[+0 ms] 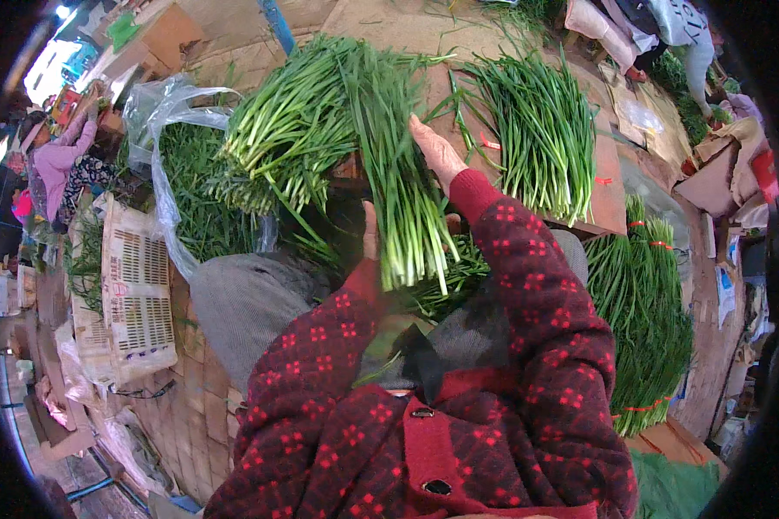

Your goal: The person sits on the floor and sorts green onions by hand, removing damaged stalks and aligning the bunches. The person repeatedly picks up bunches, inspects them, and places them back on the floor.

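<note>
A loose bunch of garlic chives [396,168] slants over my lap, its pale stem ends towards me and its leaf tips blurred. My left hand [370,230] holds it near the stems, thumb along the left side; the rest of that hand is mostly under the bunch. Against the right side lies my right hand [436,150], fingers stretched out and its thumb hidden; whether it grips is unclear. Left of the bunch is a large pile of chives [285,123]. To the right, another sheaf of chives [539,136] rests on a brown board [613,188].
Red-banded chive bundles [649,324] stand at my right. Left are a clear plastic bag [162,162] with greens and a white slatted crate [136,292]. A blue post [277,26] rises ahead. People work at upper left [58,156] and upper right [681,39].
</note>
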Demonstrator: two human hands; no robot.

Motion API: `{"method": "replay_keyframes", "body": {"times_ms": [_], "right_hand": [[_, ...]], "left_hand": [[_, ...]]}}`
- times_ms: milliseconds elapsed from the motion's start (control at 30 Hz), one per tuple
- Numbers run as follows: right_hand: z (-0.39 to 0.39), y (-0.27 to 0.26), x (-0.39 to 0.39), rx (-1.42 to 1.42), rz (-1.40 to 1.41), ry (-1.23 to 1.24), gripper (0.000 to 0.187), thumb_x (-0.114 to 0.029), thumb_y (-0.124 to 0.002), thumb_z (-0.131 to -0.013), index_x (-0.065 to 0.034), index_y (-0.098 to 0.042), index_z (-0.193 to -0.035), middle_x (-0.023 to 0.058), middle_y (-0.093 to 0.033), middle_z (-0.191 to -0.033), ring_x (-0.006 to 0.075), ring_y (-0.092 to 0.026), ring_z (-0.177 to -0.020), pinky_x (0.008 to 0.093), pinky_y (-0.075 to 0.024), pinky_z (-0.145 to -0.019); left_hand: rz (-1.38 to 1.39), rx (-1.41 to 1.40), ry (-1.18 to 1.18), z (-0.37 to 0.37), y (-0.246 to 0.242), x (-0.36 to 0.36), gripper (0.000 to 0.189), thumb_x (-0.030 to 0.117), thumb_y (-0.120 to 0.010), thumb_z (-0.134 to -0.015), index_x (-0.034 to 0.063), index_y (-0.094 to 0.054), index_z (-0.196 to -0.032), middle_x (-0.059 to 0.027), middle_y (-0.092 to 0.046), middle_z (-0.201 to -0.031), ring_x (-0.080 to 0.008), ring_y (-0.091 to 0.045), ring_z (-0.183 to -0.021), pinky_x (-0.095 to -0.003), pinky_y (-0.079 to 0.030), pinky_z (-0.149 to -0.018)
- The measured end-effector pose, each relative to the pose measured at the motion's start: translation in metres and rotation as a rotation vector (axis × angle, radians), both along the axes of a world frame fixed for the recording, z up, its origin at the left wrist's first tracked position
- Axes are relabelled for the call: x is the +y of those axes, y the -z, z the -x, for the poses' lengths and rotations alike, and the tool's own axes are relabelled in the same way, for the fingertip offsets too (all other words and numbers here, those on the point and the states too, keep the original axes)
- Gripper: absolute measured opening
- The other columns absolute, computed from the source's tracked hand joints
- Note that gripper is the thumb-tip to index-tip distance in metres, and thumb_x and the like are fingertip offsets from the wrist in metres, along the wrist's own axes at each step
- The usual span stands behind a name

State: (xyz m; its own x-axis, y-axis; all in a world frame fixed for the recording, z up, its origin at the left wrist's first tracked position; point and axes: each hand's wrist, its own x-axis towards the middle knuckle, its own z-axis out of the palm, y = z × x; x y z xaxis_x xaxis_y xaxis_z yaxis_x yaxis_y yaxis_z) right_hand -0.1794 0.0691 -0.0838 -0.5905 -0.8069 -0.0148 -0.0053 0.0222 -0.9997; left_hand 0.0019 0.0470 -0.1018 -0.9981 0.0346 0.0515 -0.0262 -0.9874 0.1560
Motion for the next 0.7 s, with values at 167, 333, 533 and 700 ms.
{"method": "replay_keyframes", "body": {"times_ms": [167,333,533,700], "right_hand": [[0.006,-0.001,0.029,0.213,-0.069,0.183,0.079,-0.050,-0.052,-0.092,0.0052,-0.028,-0.143,0.0258,-0.032,-0.146,0.0320,-0.027,-0.139,0.0343,-0.0205,-0.114],[-0.005,-0.019,0.086,0.114,-0.221,0.222,0.053,-0.033,-0.062,-0.090,-0.0060,-0.045,-0.133,0.0113,-0.052,-0.127,0.0204,-0.049,-0.118,0.0347,-0.0422,-0.093],[-0.066,-0.005,0.129,-0.377,-0.266,0.301,0.074,-0.046,-0.061,-0.086,-0.0057,-0.034,-0.142,0.0067,-0.050,-0.135,0.0259,-0.045,-0.124,0.0554,-0.0311,-0.099],[-0.070,0.001,0.127,-0.401,-0.363,0.318,0.064,-0.044,-0.063,-0.085,-0.0045,-0.046,-0.134,0.0082,-0.055,-0.127,0.0222,-0.055,-0.112,0.0441,-0.0457,-0.089]], "left_hand": [[-0.106,-0.005,-0.082,0.002,0.015,0.004,0.093,0.077,-0.041,-0.081,0.0096,-0.032,-0.144,-0.0210,-0.037,-0.144,-0.0412,-0.040,-0.129,-0.0546,-0.039,-0.102],[-0.086,0.049,-0.088,0.005,0.028,-0.003,0.082,0.068,-0.040,-0.087,0.0078,-0.035,-0.143,-0.0187,-0.045,-0.139,-0.0369,-0.050,-0.121,-0.0546,-0.038,-0.102],[-0.191,-0.044,-0.049,0.003,0.022,0.003,0.073,0.063,-0.045,-0.088,0.0056,-0.049,-0.132,-0.0182,-0.059,-0.124,-0.0343,-0.061,-0.106,-0.0520,-0.048,-0.093],[-0.066,-0.118,-0.113,0.006,0.017,0.003,0.064,0.057,-0.046,-0.091,0.0053,-0.053,-0.128,-0.0156,-0.063,-0.117,-0.0294,-0.065,-0.100,-0.0471,-0.053,-0.087]]}}
